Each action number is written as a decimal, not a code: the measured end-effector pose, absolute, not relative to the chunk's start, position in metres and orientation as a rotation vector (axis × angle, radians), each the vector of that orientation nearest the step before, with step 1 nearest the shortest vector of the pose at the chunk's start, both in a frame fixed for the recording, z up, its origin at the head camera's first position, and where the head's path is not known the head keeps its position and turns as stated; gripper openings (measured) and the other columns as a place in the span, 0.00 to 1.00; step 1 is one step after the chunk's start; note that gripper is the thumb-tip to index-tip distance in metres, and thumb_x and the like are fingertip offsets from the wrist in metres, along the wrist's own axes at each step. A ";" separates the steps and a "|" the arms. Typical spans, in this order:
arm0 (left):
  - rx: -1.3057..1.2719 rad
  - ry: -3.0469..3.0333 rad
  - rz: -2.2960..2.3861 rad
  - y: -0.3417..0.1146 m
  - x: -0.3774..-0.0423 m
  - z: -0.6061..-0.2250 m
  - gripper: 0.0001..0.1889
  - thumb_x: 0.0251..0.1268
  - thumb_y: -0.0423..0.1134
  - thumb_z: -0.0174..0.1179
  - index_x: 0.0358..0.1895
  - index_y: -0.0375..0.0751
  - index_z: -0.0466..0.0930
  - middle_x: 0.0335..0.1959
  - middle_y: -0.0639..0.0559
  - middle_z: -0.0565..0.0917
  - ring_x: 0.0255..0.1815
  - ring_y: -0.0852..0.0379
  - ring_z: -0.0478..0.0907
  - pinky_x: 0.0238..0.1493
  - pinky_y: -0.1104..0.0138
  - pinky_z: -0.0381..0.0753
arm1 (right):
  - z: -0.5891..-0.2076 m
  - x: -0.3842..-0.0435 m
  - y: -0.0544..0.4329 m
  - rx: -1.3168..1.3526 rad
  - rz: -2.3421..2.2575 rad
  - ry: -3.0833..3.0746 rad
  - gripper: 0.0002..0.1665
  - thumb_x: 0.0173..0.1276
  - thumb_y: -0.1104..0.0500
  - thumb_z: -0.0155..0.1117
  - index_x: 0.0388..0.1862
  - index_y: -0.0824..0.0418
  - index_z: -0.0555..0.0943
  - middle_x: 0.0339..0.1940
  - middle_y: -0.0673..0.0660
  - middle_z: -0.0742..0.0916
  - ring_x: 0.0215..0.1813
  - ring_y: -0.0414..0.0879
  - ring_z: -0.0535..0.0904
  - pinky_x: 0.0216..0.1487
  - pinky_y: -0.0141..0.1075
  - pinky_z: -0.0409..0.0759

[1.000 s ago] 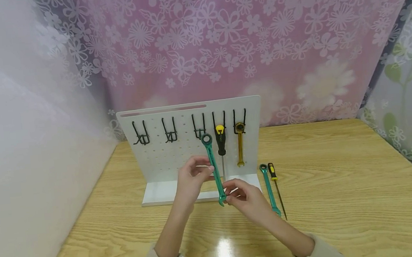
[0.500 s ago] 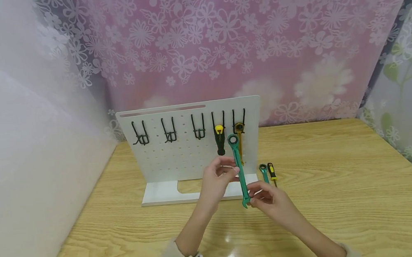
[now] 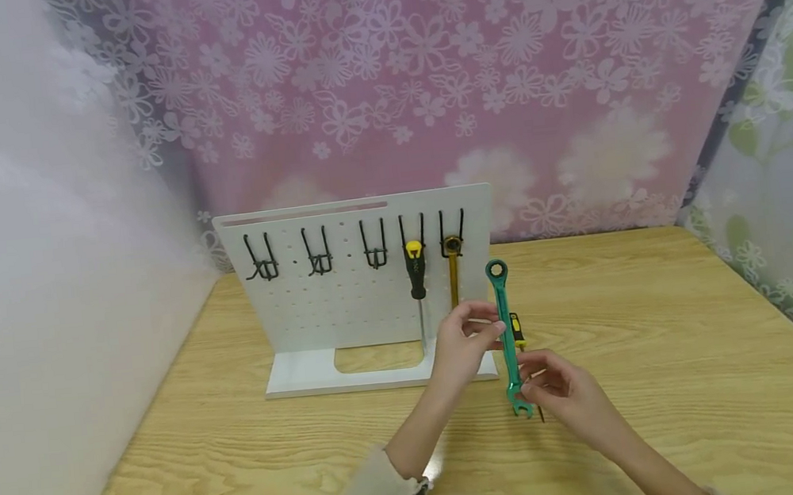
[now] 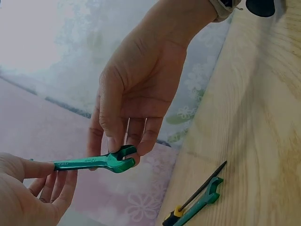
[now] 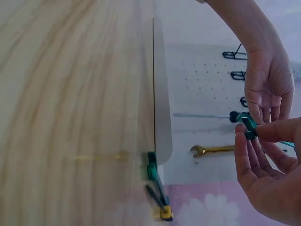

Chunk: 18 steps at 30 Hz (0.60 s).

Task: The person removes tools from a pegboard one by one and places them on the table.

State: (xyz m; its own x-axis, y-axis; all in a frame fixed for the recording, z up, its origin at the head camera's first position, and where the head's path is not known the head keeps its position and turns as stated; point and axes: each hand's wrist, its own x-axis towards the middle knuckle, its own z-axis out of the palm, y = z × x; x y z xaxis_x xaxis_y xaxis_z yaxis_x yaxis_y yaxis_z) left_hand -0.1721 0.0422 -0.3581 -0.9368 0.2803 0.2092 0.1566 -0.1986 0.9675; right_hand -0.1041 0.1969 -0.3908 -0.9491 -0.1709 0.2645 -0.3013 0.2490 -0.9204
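White pegboard stand (image 3: 295,309) sits on the wood-grain tabletop (image 3: 662,325), pink floral curtain (image 3: 351,68) in bkgd. Five pairs of black hooks (image 3: 376,264) run across the board; 4th from L bears a black/yellow screwdriver (image 3: 417,276), shaft down, 5th a golden wrench (image 3: 454,278), ring end up. R of stand, flat on the tabletop: slim screwdriver (image 3: 517,330) w/ black/yellow handle, and right beside it a 2nd green wrench (image 4: 201,204). In head view, held tool + hands block most of that 2nd wrench and part of the slim screwdriver; L hand (image 3: 464,342) also covers the golden wrench's lower end, though R wrist view shows it.

Held green wrench (image 3: 503,309) is up off the tabletop, nr the stand's R edge, btwn both hands. Ring end on top, open end at bottom, slight tilt. L hand pinches the shaft approx. midway, thumb on near side; R hand (image 3: 566,392), lower & further R, pinches it by the open end. Hands apart from each other, both clamped on the same wrench.
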 end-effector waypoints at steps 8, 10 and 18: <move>0.457 1.892 2.338 0.067 -0.177 -0.370 0.08 0.59 0.24 0.57 0.42 0.29 0.76 0.36 0.45 0.77 0.32 0.58 0.76 0.35 0.62 0.81 | -0.403 -0.104 0.219 0.476 1.758 -2.374 0.27 0.64 0.72 0.56 0.62 0.67 0.65 0.40 0.67 0.78 0.36 0.48 0.80 0.36 0.40 0.80; 0.429 1.874 2.353 0.072 -0.178 -0.374 0.08 0.59 0.24 0.58 0.42 0.30 0.76 0.36 0.45 0.77 0.32 0.58 0.77 0.35 0.61 0.81 | -0.405 -0.104 0.223 0.474 1.763 -2.369 0.29 0.64 0.72 0.56 0.64 0.66 0.64 0.40 0.67 0.77 0.36 0.46 0.80 0.36 0.41 0.80; 0.399 1.840 2.398 0.089 -0.179 -0.389 0.10 0.58 0.24 0.59 0.43 0.30 0.78 0.37 0.44 0.78 0.33 0.52 0.79 0.35 0.62 0.81 | -0.411 -0.102 0.237 0.385 1.772 -2.384 0.29 0.64 0.71 0.57 0.65 0.67 0.65 0.40 0.66 0.77 0.35 0.45 0.80 0.36 0.40 0.81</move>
State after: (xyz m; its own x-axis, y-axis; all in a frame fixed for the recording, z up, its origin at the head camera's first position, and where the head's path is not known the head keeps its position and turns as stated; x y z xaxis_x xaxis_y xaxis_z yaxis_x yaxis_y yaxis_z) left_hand -0.1787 0.0889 -0.3894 -0.9616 0.2304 0.1494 0.0846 -0.2690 0.9594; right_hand -0.1015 0.2369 -0.4112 -0.9566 -0.1171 0.2670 -0.2894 0.2709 -0.9181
